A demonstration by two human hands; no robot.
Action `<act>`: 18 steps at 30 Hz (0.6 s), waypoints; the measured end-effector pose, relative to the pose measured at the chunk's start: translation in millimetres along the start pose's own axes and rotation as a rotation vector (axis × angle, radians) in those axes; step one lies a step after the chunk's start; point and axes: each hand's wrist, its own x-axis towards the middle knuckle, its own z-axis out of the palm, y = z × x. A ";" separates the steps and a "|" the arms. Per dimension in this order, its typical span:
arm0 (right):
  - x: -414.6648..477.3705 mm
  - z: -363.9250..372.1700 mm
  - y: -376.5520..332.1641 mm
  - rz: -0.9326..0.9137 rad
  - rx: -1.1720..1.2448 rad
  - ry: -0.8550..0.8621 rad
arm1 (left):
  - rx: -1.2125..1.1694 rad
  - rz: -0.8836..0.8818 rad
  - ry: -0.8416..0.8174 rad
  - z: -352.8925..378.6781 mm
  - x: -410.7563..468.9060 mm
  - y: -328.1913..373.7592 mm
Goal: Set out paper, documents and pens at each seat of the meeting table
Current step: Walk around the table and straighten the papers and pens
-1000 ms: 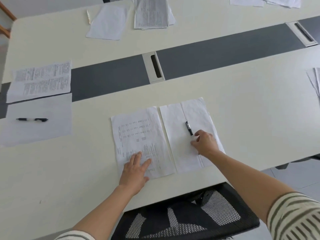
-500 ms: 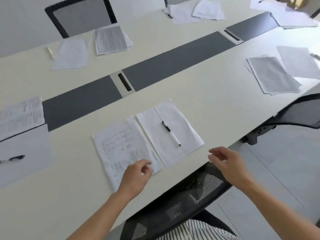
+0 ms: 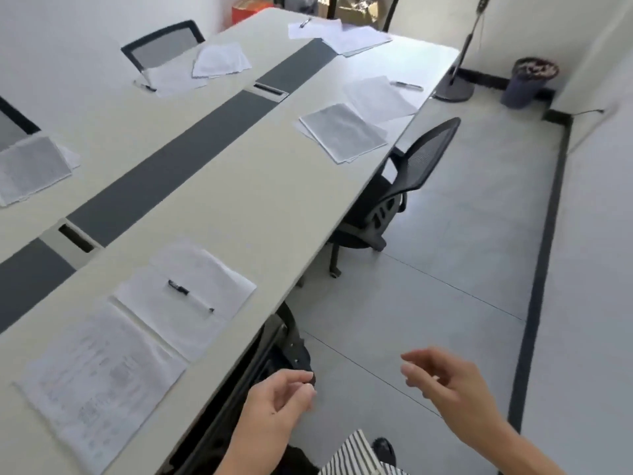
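At the near seat of the meeting table lies a printed document, and right of it blank paper with a black-capped pen on top. My left hand hangs off the table edge over the chair, fingers loosely curled, holding nothing. Over the floor my right hand is spread apart and empty. The following seat has a printed stack, blank paper and a pen.
A black mesh chair is tucked in at the following seat; another chair is under the table edge by my left hand. More papers lie at the far seats. A fan stand and a bin stand on the floor beyond.
Both hands came off the papers and pulled back past the table edge. My view swung right along the table toward the following seat. The pen stays on the blank paper.
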 end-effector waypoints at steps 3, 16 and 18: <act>-12.1 -54.2 22.7 0.032 0.017 0.076 | 0.007 0.013 -0.073 62.4 14.5 18.5; 75.6 -204.6 54.3 0.123 0.242 0.338 | 0.148 0.110 -0.254 195.6 139.0 135.9; 109.3 -228.9 53.6 0.123 0.245 0.362 | 0.143 0.136 -0.264 215.6 173.6 154.6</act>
